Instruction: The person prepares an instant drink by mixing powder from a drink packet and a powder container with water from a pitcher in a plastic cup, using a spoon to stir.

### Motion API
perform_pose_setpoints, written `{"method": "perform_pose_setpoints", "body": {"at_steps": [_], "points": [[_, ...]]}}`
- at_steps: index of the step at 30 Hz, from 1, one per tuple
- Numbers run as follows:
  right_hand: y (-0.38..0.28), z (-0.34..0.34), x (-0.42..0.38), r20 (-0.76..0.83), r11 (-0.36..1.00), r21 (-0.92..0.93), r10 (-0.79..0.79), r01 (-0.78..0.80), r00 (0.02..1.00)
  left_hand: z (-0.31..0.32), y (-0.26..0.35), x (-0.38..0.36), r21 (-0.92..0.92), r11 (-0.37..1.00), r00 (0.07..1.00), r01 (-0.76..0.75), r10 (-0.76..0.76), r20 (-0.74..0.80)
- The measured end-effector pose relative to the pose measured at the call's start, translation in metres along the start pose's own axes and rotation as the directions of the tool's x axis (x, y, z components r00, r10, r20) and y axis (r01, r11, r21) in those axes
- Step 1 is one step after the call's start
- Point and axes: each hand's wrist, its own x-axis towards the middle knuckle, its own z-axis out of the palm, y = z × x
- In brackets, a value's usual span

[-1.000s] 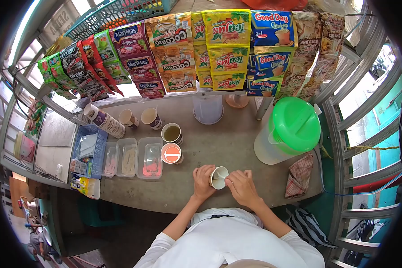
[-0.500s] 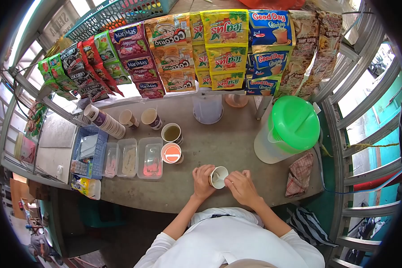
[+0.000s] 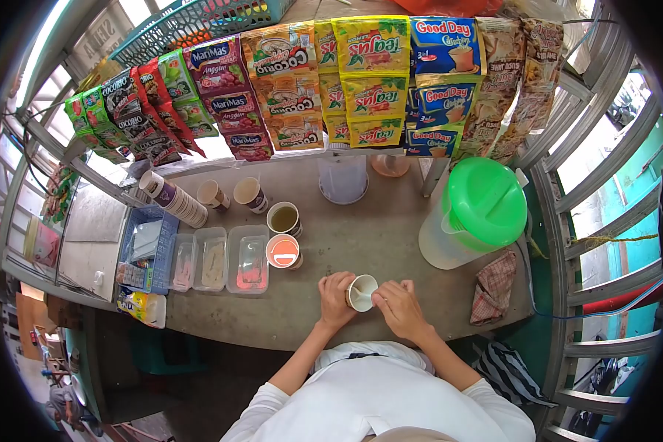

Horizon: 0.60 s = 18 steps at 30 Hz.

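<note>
My left hand (image 3: 338, 300) is wrapped round a paper cup (image 3: 353, 300) just above the table's front edge. The cup tilts a little, with its pale inside facing up. My right hand (image 3: 399, 308) is closed in a pinch at the cup's right rim. Between its fingers is the end of a thin white utensil, apparently a spoon (image 3: 362, 294), which reaches into the cup; its tip is hard to make out. Left of the hands stand a cup with an orange-and-white top (image 3: 283, 251) and a cup of greenish liquid (image 3: 283, 219).
A green-lidded pitcher (image 3: 464, 221) and a checked cloth (image 3: 493, 289) are at the right. Clear plastic tubs (image 3: 233, 258), a blue basket (image 3: 166, 230) and stacked paper cups (image 3: 177, 202) sit at the left. Drink sachets (image 3: 287, 85) hang across the back.
Both hands stay at the cup. My right hand and the cup have shifted very slightly to the right; the things on the table have not moved.
</note>
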Motion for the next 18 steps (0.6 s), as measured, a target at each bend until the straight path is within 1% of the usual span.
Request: {"method": "perform_pose_setpoints", "body": {"at_steps": [2, 5, 8, 11, 14, 18], "points": [[0.0008, 0.0019, -0.0001, -0.042, 0.999, -0.053, -0.005, 0.003, 0.999, -0.0006, 0.0000, 0.0003, 0.003, 1.000, 1.000, 0.006, -0.006, 0.002], [0.0007, 0.0016, -0.0009, 0.018, 1.000, 0.023, -0.014, 0.014, 1.000, -0.0011, -0.0002, 0.0000, -0.001, 1.000, 1.000, 0.005, -0.005, -0.001], [0.0004, 0.0040, -0.0007, -0.035, 1.000, -0.002, 0.003, -0.003, 0.999, 0.0018, -0.0033, -0.0040, -0.029, 0.999, 0.999, 0.015, -0.016, -0.032], [0.0025, 0.0050, -0.0018, 0.004, 1.000, 0.014, -0.010, 0.010, 1.000, 0.0023, -0.0049, -0.0050, -0.037, 0.999, 0.999, 0.022, -0.023, -0.037], [0.0022, 0.0058, -0.0023, -0.028, 1.000, -0.011, 0.000, 0.000, 1.000, 0.0032, -0.0060, -0.0072, -0.025, 0.999, 0.999, 0.021, -0.022, -0.028], [0.0006, 0.0043, -0.0019, 0.002, 1.000, 0.002, -0.009, 0.009, 1.000, 0.0028, -0.0048, -0.0069, -0.030, 0.999, 0.999, 0.026, -0.027, -0.025]]}}
